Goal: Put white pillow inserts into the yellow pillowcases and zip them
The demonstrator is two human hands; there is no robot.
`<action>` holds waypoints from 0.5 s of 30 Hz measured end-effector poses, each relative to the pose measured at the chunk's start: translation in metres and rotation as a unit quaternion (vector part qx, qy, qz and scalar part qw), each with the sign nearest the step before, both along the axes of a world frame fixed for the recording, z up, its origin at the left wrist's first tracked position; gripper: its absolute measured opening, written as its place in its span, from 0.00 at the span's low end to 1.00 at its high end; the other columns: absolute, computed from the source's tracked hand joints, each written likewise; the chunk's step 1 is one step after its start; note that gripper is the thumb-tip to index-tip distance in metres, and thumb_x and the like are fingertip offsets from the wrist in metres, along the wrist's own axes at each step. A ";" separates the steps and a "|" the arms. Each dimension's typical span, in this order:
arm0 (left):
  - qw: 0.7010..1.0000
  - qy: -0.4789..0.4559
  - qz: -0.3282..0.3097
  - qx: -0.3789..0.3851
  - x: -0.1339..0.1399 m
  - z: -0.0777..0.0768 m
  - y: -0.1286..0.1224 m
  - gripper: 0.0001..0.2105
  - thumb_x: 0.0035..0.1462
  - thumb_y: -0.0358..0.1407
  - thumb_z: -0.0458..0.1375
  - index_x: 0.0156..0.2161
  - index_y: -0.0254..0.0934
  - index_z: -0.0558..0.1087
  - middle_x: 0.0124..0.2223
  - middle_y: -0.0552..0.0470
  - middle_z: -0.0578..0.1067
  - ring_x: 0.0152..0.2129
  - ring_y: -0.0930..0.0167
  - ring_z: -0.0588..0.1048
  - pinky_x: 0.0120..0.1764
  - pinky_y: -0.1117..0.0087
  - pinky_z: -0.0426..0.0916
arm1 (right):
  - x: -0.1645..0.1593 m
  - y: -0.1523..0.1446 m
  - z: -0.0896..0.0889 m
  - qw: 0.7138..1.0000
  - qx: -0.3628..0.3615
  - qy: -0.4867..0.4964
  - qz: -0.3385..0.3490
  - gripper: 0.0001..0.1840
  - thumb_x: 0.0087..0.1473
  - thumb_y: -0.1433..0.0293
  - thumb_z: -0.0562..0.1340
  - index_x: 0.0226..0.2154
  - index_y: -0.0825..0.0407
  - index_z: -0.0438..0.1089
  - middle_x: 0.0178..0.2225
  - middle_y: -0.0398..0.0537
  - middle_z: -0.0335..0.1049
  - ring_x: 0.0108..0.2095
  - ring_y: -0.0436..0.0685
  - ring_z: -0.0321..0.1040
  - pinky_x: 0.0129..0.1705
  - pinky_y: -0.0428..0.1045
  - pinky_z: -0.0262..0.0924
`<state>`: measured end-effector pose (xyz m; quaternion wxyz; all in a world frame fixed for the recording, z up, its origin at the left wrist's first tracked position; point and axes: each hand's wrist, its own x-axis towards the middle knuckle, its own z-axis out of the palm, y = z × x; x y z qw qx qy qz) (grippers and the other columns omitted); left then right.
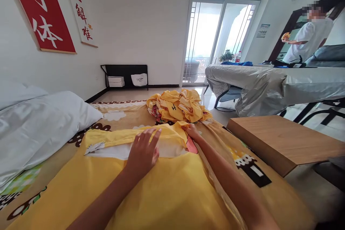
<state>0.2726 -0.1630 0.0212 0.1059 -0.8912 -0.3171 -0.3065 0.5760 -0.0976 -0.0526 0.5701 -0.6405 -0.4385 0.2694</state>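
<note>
Across the slit-like opening of a yellow fabric cover [167, 190], the left hand [145, 148] is spread loosely, fingers apart, while the right hand [191, 131] grips the cover's edge at the opening's far right end. White material [114, 152] shows within the slit on both sides of the left hand. The cover extends beneath both forearms, over a tan patterned bedsheet [222, 142]. Just beyond the hands sits a crumpled heap of yellow cloth [179, 106]. Left of them lies a puffy white pillow [61, 116]; right, a wood-topped box [285, 142]. Farther right, a person in white [309, 39] stands behind a table [309, 84] draped in silvery cloth.
</note>
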 end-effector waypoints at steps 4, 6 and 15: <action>0.989 0.124 0.071 -0.026 0.003 0.014 0.038 0.17 0.56 0.32 0.55 0.52 0.34 0.67 0.50 0.39 0.73 0.47 0.58 0.72 0.46 0.57 0.68 | 0.024 -0.013 0.015 0.999 0.021 0.014 -0.044 0.19 0.37 0.54 0.69 0.21 0.52 0.68 0.23 0.50 0.72 0.28 0.58 0.67 0.27 0.49 0.62; 0.983 0.173 0.051 -0.028 -0.002 0.020 0.052 0.08 0.58 0.28 0.52 0.42 0.36 0.71 0.42 0.43 0.75 0.40 0.63 0.74 0.42 0.63 0.68 | 0.034 -0.021 0.024 0.997 0.032 0.020 -0.064 0.20 0.38 0.53 0.68 0.20 0.52 0.67 0.22 0.51 0.72 0.28 0.59 0.67 0.26 0.49 0.62; 0.937 0.303 -0.069 0.161 -0.054 0.030 0.000 0.09 0.55 0.22 0.49 0.34 0.38 0.66 0.27 0.53 0.71 0.21 0.69 0.70 0.24 0.69 0.59 | 0.038 -0.024 0.074 0.994 0.072 0.077 -0.028 0.22 0.30 0.54 0.72 0.22 0.52 0.68 0.24 0.49 0.73 0.26 0.57 0.68 0.28 0.50 0.64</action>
